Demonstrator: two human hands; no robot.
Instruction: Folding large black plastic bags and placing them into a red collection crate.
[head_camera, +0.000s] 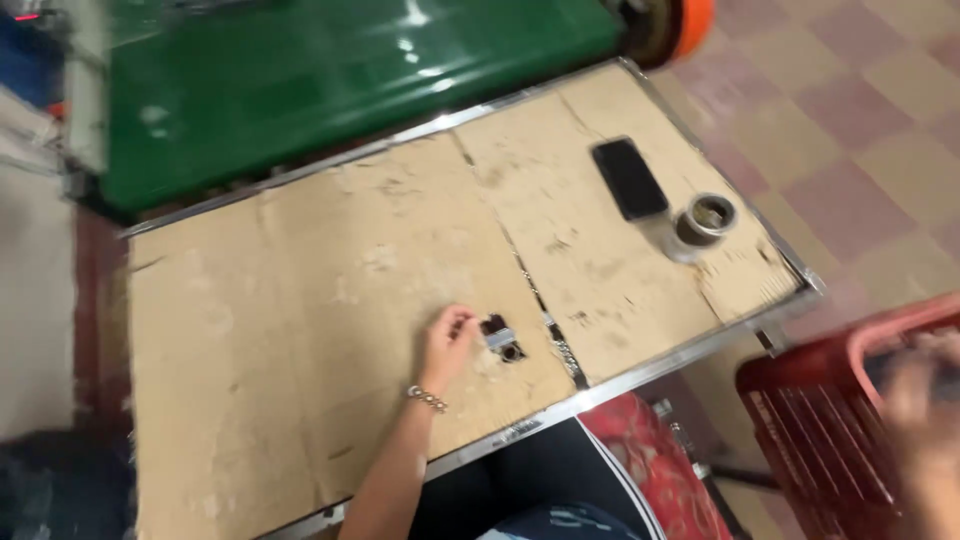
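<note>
My left hand (447, 341) rests on the cardboard-covered table (300, 300), fingers curled, its fingertips touching a small black and silver metal part (500, 338) that lies on the cardboard. A beaded bracelet sits on that wrist. My right hand (925, 400) is blurred at the right edge, over a red plastic crate (815, 420); whether it holds something I cannot make out.
A black phone (629, 178) and a roll of tape (706, 218) lie at the far right of the table. A green conveyor belt (330, 80) runs behind the table. A red patterned seat cushion (655, 465) is beside my legs. Tiled floor lies to the right.
</note>
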